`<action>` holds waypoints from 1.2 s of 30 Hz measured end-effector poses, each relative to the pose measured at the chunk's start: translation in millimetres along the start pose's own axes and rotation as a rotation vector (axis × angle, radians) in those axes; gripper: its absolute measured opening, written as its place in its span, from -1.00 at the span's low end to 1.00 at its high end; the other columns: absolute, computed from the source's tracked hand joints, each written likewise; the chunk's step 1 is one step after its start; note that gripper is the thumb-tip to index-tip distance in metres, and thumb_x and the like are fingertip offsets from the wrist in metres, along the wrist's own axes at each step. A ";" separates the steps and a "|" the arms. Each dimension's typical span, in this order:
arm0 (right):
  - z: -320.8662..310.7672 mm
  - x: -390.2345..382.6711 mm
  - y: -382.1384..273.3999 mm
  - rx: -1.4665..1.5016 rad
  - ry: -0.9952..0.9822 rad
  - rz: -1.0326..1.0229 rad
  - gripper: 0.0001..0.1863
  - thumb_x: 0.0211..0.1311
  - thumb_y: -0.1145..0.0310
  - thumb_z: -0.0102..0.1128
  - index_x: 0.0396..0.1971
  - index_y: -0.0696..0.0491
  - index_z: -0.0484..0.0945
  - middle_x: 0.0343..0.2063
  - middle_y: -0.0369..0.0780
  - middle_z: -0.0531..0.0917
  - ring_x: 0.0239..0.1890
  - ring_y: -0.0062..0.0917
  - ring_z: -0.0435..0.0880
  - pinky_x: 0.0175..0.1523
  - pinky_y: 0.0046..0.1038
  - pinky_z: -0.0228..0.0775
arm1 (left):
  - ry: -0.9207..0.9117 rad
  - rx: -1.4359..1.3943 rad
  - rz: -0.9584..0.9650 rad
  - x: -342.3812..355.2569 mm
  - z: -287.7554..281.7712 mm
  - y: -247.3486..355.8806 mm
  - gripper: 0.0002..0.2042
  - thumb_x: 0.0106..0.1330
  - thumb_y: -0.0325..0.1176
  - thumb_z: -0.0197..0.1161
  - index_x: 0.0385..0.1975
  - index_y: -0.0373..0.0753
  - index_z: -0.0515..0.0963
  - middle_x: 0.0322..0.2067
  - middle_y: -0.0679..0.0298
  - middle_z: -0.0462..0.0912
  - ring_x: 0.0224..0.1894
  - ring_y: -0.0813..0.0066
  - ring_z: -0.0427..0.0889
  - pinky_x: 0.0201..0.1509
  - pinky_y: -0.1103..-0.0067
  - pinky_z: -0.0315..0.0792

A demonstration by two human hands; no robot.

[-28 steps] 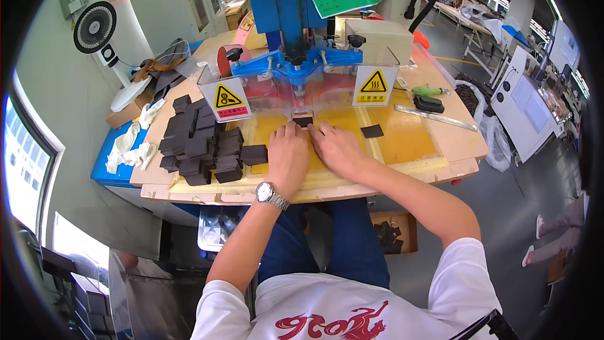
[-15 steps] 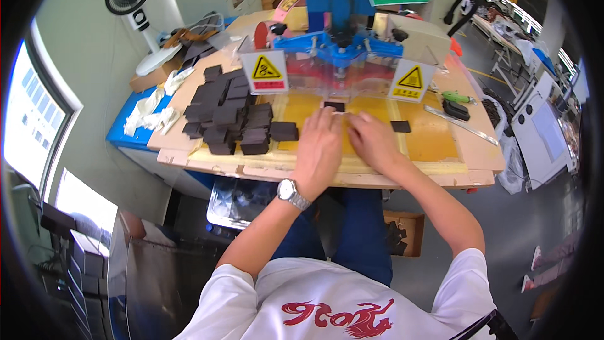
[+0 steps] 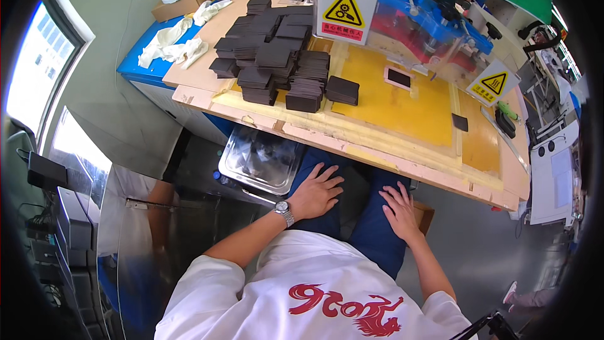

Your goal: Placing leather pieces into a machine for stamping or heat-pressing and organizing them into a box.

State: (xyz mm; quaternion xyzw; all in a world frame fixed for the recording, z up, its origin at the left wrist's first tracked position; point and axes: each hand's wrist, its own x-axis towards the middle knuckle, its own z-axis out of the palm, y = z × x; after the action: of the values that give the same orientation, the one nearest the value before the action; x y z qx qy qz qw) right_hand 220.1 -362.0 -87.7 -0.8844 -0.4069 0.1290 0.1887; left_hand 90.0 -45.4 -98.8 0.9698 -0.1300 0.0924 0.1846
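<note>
Two hands: my left hand (image 3: 313, 195) and right hand (image 3: 398, 214) rest on my trousers (image 3: 377, 239), fingers spread loosely; nothing shows in either grip, though my palms are hidden.
Dark piece (image 3: 399, 77): lies flat in a pale frame (image 3: 387, 74) on the yellow sheet (image 3: 362, 113), toward its far edge and just before the blue press (image 3: 434, 20); I cannot tell whether it sits under the head.
Stack risk: the front stacks (image 3: 304, 96) stand near the tabletop's (image 3: 195, 74) near edge; a brushing forearm could topple them.
Press risk: a nudge could set the piece askew in its frame, and fingers too far in could be pinched or burned, judging by the gear sign (image 3: 345, 14) and heat sign (image 3: 495, 82).
Long axis: roughly parallel to the tabletop's near edge; both ends look alike, so I cannot tell a front.
</note>
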 end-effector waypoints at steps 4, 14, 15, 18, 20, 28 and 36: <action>5.5 11.9 -1.4 -0.036 -0.039 -0.008 -0.51 0.45 0.20 0.26 0.34 -0.10 0.60 0.50 -0.30 0.42 0.69 -0.13 0.04 0.57 0.51 -0.10 | -0.078 0.043 0.022 35.9 8.1 -22.0 -0.68 0.40 -0.16 0.33 0.03 -0.16 0.78 0.28 0.26 0.66 0.53 0.14 0.36 0.66 0.09 0.09; 52.4 38.0 -34.0 -0.379 -0.042 0.080 -0.54 0.35 0.18 0.29 0.20 0.00 0.73 0.48 -0.09 0.43 0.70 0.05 -0.07 0.53 0.66 -0.35 | -0.048 0.005 -0.104 75.7 52.1 -46.2 -0.57 0.33 -0.30 0.34 0.19 -0.28 0.64 0.20 -0.08 0.67 0.32 -0.09 0.59 0.45 0.09 0.41; 54.9 44.2 -37.9 -0.478 -0.101 0.130 -0.55 0.33 0.18 0.32 0.15 0.03 0.76 0.48 -0.05 0.42 0.70 0.05 -0.08 0.52 0.68 -0.37 | -0.050 0.012 -0.088 79.9 50.0 -49.7 -0.57 0.33 -0.30 0.34 0.19 -0.28 0.64 0.20 -0.08 0.67 0.32 -0.09 0.59 0.45 0.09 0.41; 96.3 63.9 -29.2 -0.582 -0.142 0.074 -0.58 0.35 0.15 0.24 0.04 0.08 0.80 0.25 -0.03 0.66 0.54 0.01 0.31 0.50 0.72 -0.51 | -0.133 -0.047 -0.062 92.6 55.8 -69.9 -0.59 0.39 -0.23 0.30 0.18 -0.26 0.66 0.21 -0.08 0.67 0.31 -0.08 0.60 0.44 0.10 0.43; 107.6 73.0 -43.9 -0.677 -0.356 -0.027 -0.61 0.34 0.15 0.22 -0.04 0.07 0.82 0.01 -0.10 0.82 0.28 -0.09 0.63 0.50 0.70 -0.41 | -0.011 -0.028 -0.165 95.1 69.2 -95.1 -0.56 0.52 -0.11 0.19 0.20 -0.28 0.66 0.24 -0.09 0.67 0.32 -0.12 0.61 0.42 0.08 0.45; 137.5 54.7 -29.0 -0.072 -0.692 -0.278 -0.62 0.28 0.15 0.31 -0.15 0.16 0.80 -0.08 0.05 0.82 0.01 -0.03 0.82 0.09 -0.05 0.67 | 0.042 0.253 -0.409 125.4 58.2 -134.5 -0.55 0.54 -0.08 0.14 0.19 -0.29 0.67 0.23 -0.10 0.68 0.31 -0.13 0.62 0.40 0.07 0.46; 179.4 98.4 -11.3 0.200 -0.639 -0.020 -0.68 0.31 0.28 0.23 -0.28 0.25 0.81 -0.27 0.16 0.80 -0.22 0.00 0.84 -0.07 -0.02 0.65 | -0.094 0.285 -0.363 112.3 79.3 -170.2 -0.52 0.57 -0.04 0.09 0.18 -0.30 0.67 0.23 -0.12 0.69 0.30 -0.16 0.63 0.39 0.07 0.47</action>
State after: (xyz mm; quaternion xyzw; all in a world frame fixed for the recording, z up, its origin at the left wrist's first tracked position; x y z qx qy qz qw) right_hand 206.5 -238.5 -250.8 -0.7723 -0.4396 0.4371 0.1387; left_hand 255.7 52.7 -202.7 0.9968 0.0524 0.0301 0.0531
